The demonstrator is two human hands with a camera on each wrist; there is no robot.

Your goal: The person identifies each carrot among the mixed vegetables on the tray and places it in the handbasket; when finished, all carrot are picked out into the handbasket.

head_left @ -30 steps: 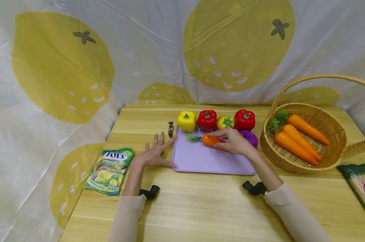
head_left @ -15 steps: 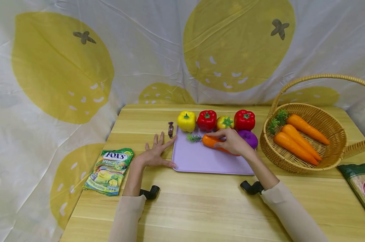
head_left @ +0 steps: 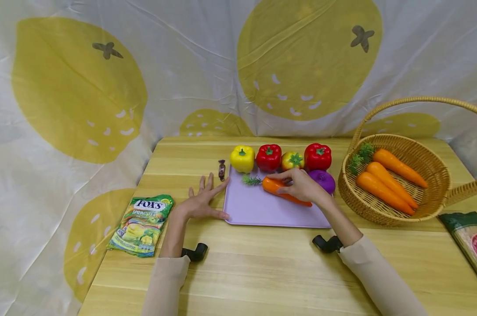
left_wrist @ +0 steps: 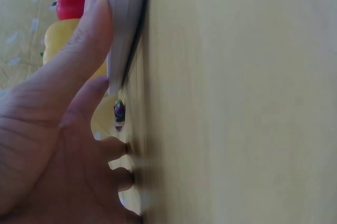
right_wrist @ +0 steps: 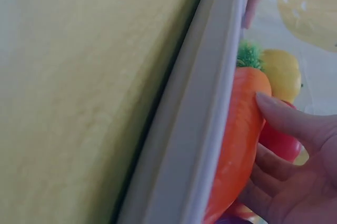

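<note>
An orange carrot [head_left: 273,185] with a green leafy top lies on the lilac tray [head_left: 258,215], its leaves pointing left. My right hand [head_left: 301,186] grips it from above, thumb on the near side and fingers on the far side; in the right wrist view the thumb presses near the thick end of the carrot [right_wrist: 239,129]. My left hand [head_left: 199,204] rests at the tray's left edge with fingers spread. In the left wrist view, its thumb [left_wrist: 87,45] and index finger touch the rim, while the other fingertips stand on the table.
Behind the carrot stand a yellow pepper [head_left: 242,159], two red peppers [head_left: 268,158], a yellow-red tomato-like fruit [head_left: 293,160] and a purple onion-like vegetable [head_left: 323,181]. A wicker basket [head_left: 351,202] holds more carrots. A wrapped candy [head_left: 221,170], candy bag [head_left: 141,226] and another packet [head_left: 469,241] lie around.
My right hand has shifted slightly left with the carrot, and more of the carrot's tip now shows under the hand. The left hand has stayed at the tray's edge.
</note>
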